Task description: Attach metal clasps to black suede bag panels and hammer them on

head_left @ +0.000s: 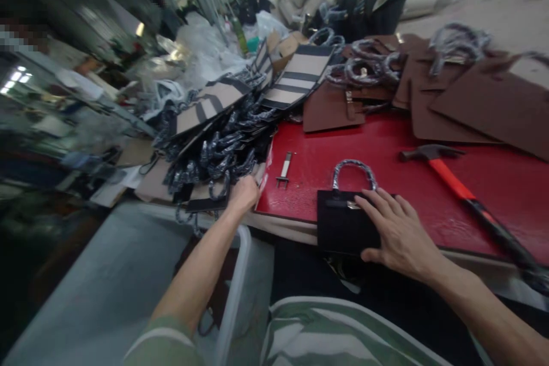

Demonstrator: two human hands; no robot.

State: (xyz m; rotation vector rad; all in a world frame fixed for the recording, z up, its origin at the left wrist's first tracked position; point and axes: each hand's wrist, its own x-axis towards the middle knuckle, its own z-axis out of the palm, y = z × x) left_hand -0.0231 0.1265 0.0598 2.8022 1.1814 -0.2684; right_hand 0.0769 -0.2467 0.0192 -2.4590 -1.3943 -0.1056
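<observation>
A small black bag panel (343, 229) with a plastic-wrapped handle (354, 167) lies at the front edge of the red tabletop (300, 200). My right hand (397, 234) rests on its right side, fingers spread, thumb at its lower edge. To the left, my left hand (245, 193) is closed beside a heap of dark wrapped handles (218, 154); whatever its fingers hold is too small to make out. Between and beyond the hands, a small metal buckle piece (283, 170) lies on the red surface.
A claw hammer (454, 180) with an orange and black handle lies at the right. Brown panels (454, 108) are stacked behind. Striped panels (295, 77) lean at the back left. A pale bin (242, 274) stands below my left forearm.
</observation>
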